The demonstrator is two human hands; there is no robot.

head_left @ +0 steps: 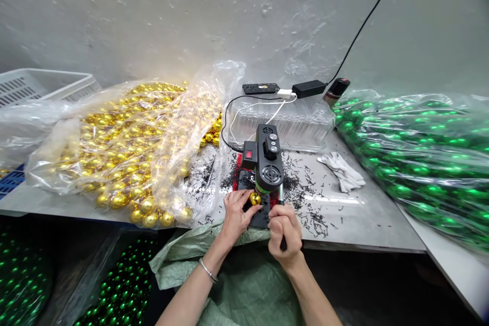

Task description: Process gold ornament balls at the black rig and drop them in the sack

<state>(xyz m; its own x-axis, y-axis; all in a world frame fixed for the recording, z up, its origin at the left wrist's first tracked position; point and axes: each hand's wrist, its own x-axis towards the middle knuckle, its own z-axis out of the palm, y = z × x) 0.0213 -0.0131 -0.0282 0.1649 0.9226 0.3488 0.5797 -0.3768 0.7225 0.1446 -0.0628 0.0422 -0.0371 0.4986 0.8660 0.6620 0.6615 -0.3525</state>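
A shiny gold ball (255, 198) sits under the head of a small black bench machine (270, 158). Thumb and fingers of my left hand (237, 214) close round the ball from the left. My right hand (284, 232) is wrapped round the black-handled lever (283, 243) at the machine's right side. Red material shows at the base, partly hidden by the machine and my hands. Small dark shavings (294, 183) lie scattered on the metal table around it.
Clear bags of gold balls (133, 142) lie left, and a bag of green balls (416, 153) right. Behind the machine are a clear plastic container (301, 119), cables and a black adapter (309, 88). A white glove (343, 172) rests right; green sheeting (244, 285) hangs below the table edge.
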